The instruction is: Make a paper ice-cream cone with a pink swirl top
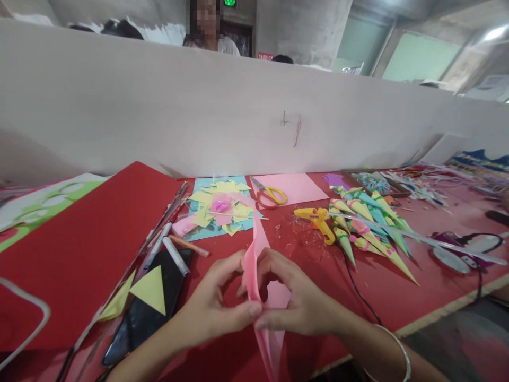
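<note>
A sheet of pink paper (260, 244), bent lengthwise, stands on edge between my two hands over the near side of the red table. My left hand (222, 300) pinches it from the left, thumb at the near part and fingers farther up. From the right, my right hand (292, 294) grips the same paper, its thumb close to the left thumb and its fingers curled around the fold. The paper hides some of the fingertips. Beyond the hands lie yellow and pink paper scraps (202, 199) on a blue sheet.
Orange-and-yellow-handled scissors (274, 197) rest on a pink sheet at the back. A yellow glue gun (318, 220) lies beside several decorated paper cones (369, 223). On the left are a black phone (135, 323), marker pens (175, 255) and a large red board (91, 249). A white partition (199, 116) stands behind.
</note>
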`<state>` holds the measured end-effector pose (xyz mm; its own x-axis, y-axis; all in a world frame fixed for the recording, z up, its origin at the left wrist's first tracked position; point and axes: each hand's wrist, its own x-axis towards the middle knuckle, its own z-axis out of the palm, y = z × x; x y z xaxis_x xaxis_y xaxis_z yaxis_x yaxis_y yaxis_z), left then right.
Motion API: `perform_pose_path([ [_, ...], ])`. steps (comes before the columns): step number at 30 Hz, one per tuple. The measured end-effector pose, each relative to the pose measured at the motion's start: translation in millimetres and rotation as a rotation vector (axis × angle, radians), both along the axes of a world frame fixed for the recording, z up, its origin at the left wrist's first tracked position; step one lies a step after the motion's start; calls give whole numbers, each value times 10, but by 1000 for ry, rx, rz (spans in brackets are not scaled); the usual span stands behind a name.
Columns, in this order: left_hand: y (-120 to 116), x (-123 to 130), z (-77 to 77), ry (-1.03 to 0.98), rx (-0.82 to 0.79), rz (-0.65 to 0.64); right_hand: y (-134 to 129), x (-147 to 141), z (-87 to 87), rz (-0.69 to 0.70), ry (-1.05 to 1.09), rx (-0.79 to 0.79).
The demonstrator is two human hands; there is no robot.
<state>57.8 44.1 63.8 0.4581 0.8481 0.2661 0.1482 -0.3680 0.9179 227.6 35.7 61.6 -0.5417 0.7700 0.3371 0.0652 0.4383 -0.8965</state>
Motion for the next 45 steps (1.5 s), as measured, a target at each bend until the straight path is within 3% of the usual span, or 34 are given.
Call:
perform_pose_path([
  [3, -23, -42, 24, 81, 7, 95, 17, 8, -3, -84, -64, 73],
  [6, 18, -141, 66, 77, -114, 195, 68, 98, 3, -323, -109, 209],
  [9, 173, -310, 93, 2, -209, 381, 129, 262, 64, -582, -113, 301],
  [11, 310, -422, 107, 83, -107, 557, 145, 363, 133, -649, -123, 317],
  [13, 423, -483, 138, 236, 193, 781, 129, 418, 201, -607, -126, 326],
  [15, 476, -462, 204, 366, 500, 855, 89, 422, 245, -499, -92, 303],
  [18, 461, -286, 366, 490, 680, 615, 22, 373, 241, -359, 4, 207],
  [21, 439, -55, 530, 522, 655, 438, -11, 345, 180, -338, 130, 114],
  [25, 508, 123, 635, 422, 493, 486, 6, 396, 106, -468, 251, 37],
  [30, 593, 151, 618, 338, 327, 452, 51, 492, 80, -708, 264, 19],
  [32, 600, 135, 615, 349, 344, 425, 68, 531, 66, -709, 295, -56],
  [37, 580, 77, 720, 393, 505, 436, 130, 649, -15, -533, 403, -340],
  [41, 548, 72, 844, 463, 581, 443, 172, 656, -58, -643, 357, -383],
  [45, 557, 86, 837, 516, 616, 423, 184, 578, -61, -704, 296, -354],
])
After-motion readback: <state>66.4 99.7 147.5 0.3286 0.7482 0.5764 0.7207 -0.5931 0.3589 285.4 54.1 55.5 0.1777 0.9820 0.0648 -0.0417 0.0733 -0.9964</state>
